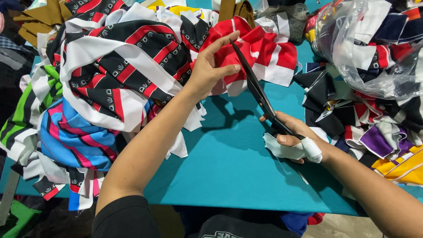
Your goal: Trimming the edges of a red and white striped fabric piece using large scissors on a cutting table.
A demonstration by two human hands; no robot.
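The right hand [293,134], fingers wrapped in white cloth, is clamped on the handles of black scissors [257,88] over the teal table [229,163]. Their blades run up to the red-and-white cloth [260,50], which the left hand [209,66] pinches between thumb and fingers. The thumb lies just beside the blade; a slip could nick it, or skew the cut. Beyond the right fingers, a clear bag [352,48] holds mixed scraps.
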